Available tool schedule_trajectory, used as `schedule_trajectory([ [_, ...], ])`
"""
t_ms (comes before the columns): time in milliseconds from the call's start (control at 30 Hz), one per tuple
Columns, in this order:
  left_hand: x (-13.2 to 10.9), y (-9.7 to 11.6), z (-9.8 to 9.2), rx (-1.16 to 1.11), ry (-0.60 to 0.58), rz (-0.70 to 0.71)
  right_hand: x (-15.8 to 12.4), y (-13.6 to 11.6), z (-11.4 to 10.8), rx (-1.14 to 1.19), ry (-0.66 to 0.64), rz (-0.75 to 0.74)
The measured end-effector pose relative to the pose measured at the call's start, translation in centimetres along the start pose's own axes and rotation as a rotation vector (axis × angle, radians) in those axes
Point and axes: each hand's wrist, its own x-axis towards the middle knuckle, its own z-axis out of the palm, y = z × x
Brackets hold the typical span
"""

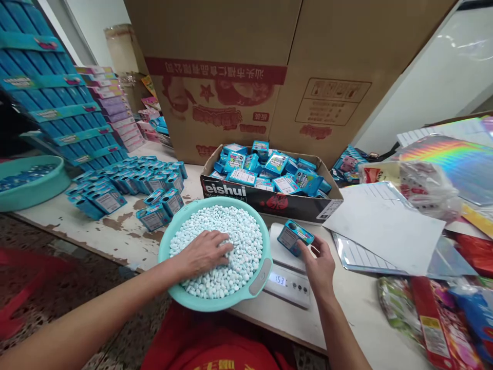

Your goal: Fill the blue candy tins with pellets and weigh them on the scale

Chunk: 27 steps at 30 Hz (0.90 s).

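Observation:
A turquoise basin [164,252] full of small pale mint-coloured candies [231,226] stands at the table's front edge. My left hand [206,252] lies palm down on the candies, its fingers a little apart and their tips among them; the palm side is hidden. My right hand [318,257] grips a small blue candy box [295,236] between thumb and fingers. This box has a round opening on top and is at the plate of a white digital scale [288,288], whose display appears to read 153. I cannot tell whether the box rests on the plate.
Behind the basin, a black carton [269,204] holds many blue boxes. Several open blue boxes [154,177] stand at left, near stacked display trays [57,92] and another turquoise basin [46,192]. A large cardboard box [239,41] rises behind. White sheets [385,226] and packets [431,318] lie at right.

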Motion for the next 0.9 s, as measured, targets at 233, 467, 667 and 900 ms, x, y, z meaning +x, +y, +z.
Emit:
schedule_trajectory([
  [233, 2.3, -3.0, -1.4, -0.117, 0.186, -0.370, 0.4, -1.2, -0.1, 0.075, -0.048, 0.012],
  [467, 2.2, -4.4, -3.2, -0.753, 0.219, -0.597, -1.3, -6.1, -0.3, 0.065, -0.095, -0.178],
  [667, 4.2, -0.9, -9.3, -0.719, 0.335, -0.370, -2.7, -10.2, 2.6, 0.004, -0.352, -0.367],
  [900, 5.2, 0.7, -11.6, -0.400, 0.273, -0.220, -3.8, -11.0, 5.0, 0.023, -0.471, -0.398],
])
